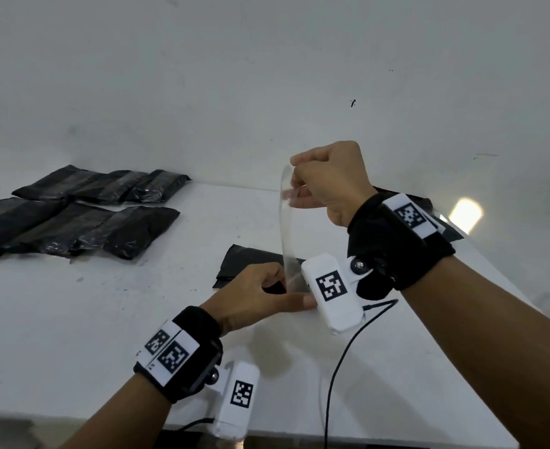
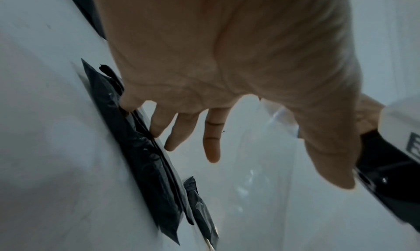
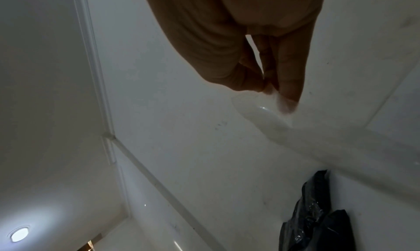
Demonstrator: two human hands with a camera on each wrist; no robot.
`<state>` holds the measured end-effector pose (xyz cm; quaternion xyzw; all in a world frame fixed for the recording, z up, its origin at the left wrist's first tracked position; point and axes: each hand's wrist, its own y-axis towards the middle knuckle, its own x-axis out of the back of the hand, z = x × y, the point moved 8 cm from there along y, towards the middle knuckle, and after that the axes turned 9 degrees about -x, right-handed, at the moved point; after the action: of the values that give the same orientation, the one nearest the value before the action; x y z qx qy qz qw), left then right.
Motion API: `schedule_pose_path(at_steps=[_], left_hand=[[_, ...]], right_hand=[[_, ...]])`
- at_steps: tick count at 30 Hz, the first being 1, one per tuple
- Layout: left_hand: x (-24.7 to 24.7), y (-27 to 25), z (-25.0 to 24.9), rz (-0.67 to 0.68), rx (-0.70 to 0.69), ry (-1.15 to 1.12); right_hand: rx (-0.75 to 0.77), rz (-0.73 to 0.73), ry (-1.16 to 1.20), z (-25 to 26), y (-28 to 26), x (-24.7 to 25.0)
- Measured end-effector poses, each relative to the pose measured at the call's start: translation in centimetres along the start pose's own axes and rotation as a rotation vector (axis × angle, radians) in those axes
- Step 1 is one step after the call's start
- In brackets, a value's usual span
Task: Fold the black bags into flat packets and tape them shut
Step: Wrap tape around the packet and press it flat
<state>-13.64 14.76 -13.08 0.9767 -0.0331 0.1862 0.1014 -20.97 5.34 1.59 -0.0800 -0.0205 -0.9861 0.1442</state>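
- While the right hand (image 1: 328,181) pinches the top end of a clear tape strip (image 1: 287,228) up in the air, the left hand (image 1: 260,294) holds the low end down by the folded black bag (image 1: 251,259), so this looks like the taping step
- In the right wrist view the thumb and fingers (image 3: 288,86) squeeze the tape end tight
- In the left wrist view the left fingers (image 2: 211,138) are spread out; the thumb seems to press the tape, but the hold is hard to see
- The tape stands nearly straight up, its long way running from the bag up to the right hand
- The folded bag lies flat on the white table (image 1: 105,319), right under the hands, its long way going left to right
- Next, the tape probably has to come down flat across the bag's fold and be rubbed smooth so it sticks
- Finished packets (image 1: 72,212) lie in two rows at the far left, well apart from the hands
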Motion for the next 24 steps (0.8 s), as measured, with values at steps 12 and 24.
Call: schedule_pose_path(at_steps=[12, 24], left_hand=[[3.1, -1.2, 1.3, -0.277, 0.023, -0.044], [5.5, -3.8, 2.4, -0.351, 0.097, -0.128]], right_hand=[[-0.037, -0.044, 0.041, 0.5, 1.4, 0.4], [-0.196, -0.083, 0.200, -3.7, 2.8, 5.6]])
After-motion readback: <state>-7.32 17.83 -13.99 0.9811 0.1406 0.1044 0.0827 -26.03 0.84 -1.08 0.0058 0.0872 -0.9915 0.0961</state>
